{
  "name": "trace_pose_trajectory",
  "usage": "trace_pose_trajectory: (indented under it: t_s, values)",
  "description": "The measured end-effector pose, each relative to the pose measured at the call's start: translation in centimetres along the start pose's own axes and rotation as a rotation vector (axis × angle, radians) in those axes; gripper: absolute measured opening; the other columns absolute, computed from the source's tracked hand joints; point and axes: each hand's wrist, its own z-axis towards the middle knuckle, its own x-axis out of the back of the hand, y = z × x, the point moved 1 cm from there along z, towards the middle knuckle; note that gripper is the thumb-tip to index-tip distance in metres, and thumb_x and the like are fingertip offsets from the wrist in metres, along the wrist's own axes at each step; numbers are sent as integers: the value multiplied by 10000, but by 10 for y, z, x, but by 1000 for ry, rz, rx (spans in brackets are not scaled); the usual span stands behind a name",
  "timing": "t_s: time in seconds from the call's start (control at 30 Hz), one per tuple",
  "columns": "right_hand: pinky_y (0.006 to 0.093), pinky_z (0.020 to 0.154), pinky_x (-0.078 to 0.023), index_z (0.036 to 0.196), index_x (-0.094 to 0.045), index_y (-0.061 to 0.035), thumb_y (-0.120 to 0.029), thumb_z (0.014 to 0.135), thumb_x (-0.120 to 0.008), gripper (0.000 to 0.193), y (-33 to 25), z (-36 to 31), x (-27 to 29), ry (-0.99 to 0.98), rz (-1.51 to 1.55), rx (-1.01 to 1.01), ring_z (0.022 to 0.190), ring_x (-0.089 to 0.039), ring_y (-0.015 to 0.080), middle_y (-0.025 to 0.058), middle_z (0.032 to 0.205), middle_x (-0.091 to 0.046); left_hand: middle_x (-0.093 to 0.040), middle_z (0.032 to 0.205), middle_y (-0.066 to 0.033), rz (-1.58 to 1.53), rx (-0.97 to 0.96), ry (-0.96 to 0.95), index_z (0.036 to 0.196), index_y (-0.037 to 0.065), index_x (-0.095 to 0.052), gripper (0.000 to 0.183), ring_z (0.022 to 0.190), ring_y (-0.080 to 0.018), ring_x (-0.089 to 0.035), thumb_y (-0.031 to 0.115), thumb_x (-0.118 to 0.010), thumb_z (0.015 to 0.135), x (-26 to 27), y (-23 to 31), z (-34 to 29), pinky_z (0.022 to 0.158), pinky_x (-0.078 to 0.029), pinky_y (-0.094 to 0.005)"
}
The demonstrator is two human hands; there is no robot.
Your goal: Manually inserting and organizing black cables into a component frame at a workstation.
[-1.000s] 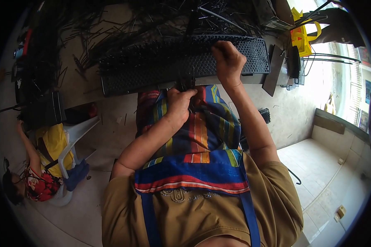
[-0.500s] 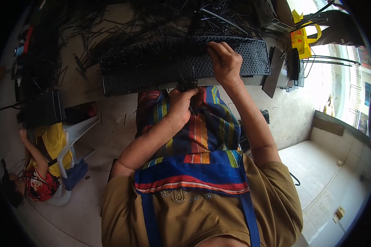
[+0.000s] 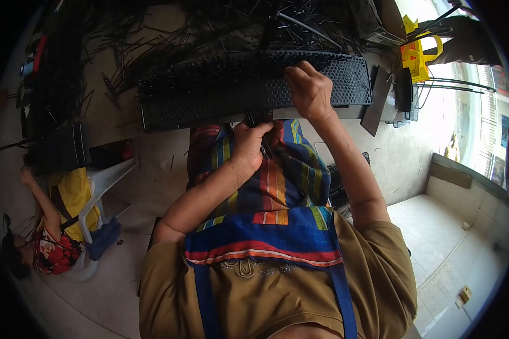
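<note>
- Two bare hands worked at a long black panel [image 3: 348,82], which was full of small holes and lay along the near edge of a table [image 3: 99,107].
- The left hand [image 3: 247,142] was closed around a bundle of black strips [image 3: 258,118], its thumb lying across them, above the lap and just beside the panel's near edge.
- The right hand [image 3: 310,90] was over the panel, right of its middle, with fingers curled in and the opening narrow; whether a strip was pinched there could not be told, since the fingertips were hidden.
- Dark bristles [image 3: 203,73] stood thick over the left and middle of the panel, while bare holes showed at its right end and along its near side.
- A striped apron [image 3: 266,237] covered the person's chest and lap, below the panel.
- Many loose black strips [image 3: 169,34] were scattered over the table behind the panel.
- An open box [image 3: 379,25] stood at the table's far right; its inside was too dark to read.
- A yellow bag [image 3: 415,59] with loop handles hung near the box, its contents hidden.
- A flat dark plate [image 3: 375,110] leaned just beyond the panel's right end.
- Well apart on the left, a co-worker [image 3: 56,248] sat by a white chair [image 3: 90,212], one hand near another black bristly piece [image 3: 56,151].
</note>
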Motion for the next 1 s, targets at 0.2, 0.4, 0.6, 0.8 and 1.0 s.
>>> trace_pose_trajectory:
  t_s: [0.2, 0.4, 0.6, 0.8, 1.0]
  values:
    - [362, 552, -470, 977, -690, -126, -133, 827, -654, 154, -7, -1, -5, 26, -164, -22, 660, -618, 278, 58, 802, -576, -696, 791, -78, -3, -15, -44, 894, 21, -671, 96, 646, -161, -651, 8, -602, 829, -1, -2, 3, 534, -501, -271]
    - [359, 605, -480, 1060, -678, -160, -167, 839, -636, 226, -6, -2, 2, -35, -269, 8, 702, -621, 257, 32, 881, -587, -696, 794, -78, -22, -3, -23, 891, 33, -668, 89, 648, -164, -653, 15, -603, 834, -2, 0, 5, 544, -509, -275]
    - [346, 639, -477, 1062, -678, -158, -184, 812, -649, 253, -7, -1, 4, 55, -307, 70, 766, -626, 252, 62, 941, -584, -694, 796, -82, -24, 61, -44, 902, 35, -657, 86, 660, -169, -661, 23, -600, 839, -1, -1, 4, 546, -516, -280]
    - [282, 592, -479, 1012, -679, -60, -99, 790, -700, 226, -7, -24, 9, -63, 229, -182, 671, -623, 168, 71, 875, -657, -696, 812, -98, -84, -60, -95, 947, 18, -668, 116, 693, -192, -679, -6, -601, 855, 1, -6, 11, 604, -549, -288]
    - [190, 478, -390, 947, -635, -1, 30, 785, -673, 170, -6, -31, 4, -191, 1060, -802, 550, -521, 57, 28, 752, -645, -703, 871, -100, -80, 48, -77, 952, 17, -677, 136, 768, -206, -699, -37, -631, 835, -15, 1, 3, 641, -571, -307]
